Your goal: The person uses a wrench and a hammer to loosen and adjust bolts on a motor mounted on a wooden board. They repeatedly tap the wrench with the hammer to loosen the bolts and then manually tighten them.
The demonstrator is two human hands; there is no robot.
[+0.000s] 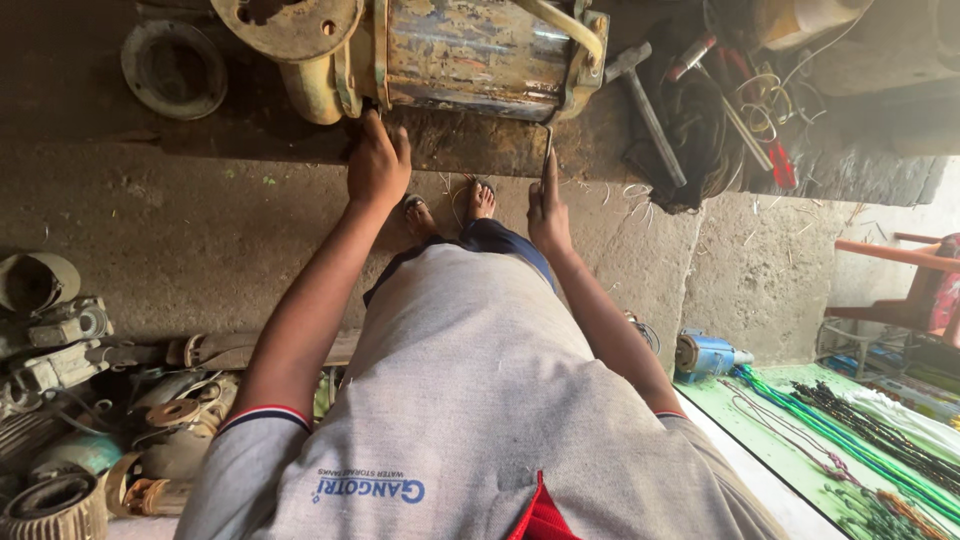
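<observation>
An old, rusty yellowish motor body [470,50] with a round flange [290,25] lies on a dark workbench [250,120]. My left hand [377,165] grips the bench edge right under the motor's foot, fingers curled. Below the motor's right end, my right hand [548,210] holds a thin metal tool [547,150], index finger laid along it and its tip up against the motor's lower edge. Between my arms I see my grey shirt and my sandalled feet [450,205] on the concrete floor.
A hammer [645,95], red-handled pliers [770,150] and wire coils lie on the bench to the right, and a round metal ring [175,68] to the left. Old motor parts [70,400] are heaped at floor left. A blue motor [705,355] and a green board with bead strings [850,430] sit at right.
</observation>
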